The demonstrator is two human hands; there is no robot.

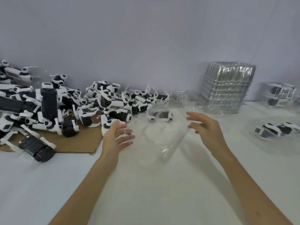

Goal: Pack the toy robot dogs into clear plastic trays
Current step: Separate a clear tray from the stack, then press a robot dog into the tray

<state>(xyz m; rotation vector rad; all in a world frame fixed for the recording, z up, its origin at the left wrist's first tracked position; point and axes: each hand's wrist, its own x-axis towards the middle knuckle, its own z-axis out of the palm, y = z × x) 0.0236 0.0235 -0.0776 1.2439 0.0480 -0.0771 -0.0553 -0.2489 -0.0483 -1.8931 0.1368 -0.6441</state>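
Observation:
A clear plastic tray (164, 135) lies on the white table between my hands, blurred, with a black-and-white toy robot dog (160, 115) in its far part. My left hand (116, 137) hovers at the tray's left side with fingers spread, holding nothing. My right hand (204, 127) hovers at the tray's right side, fingers loosely bent and empty. A big pile of toy robot dogs (65, 104) covers the left of the table, partly on brown cardboard (78, 143).
A tall stack of empty clear trays (227, 88) stands at the back right. Packed trays with dogs (280, 95) sit at the far right. Another dog in a clear tray (274, 129) lies at the right. A pale wall runs behind the table.

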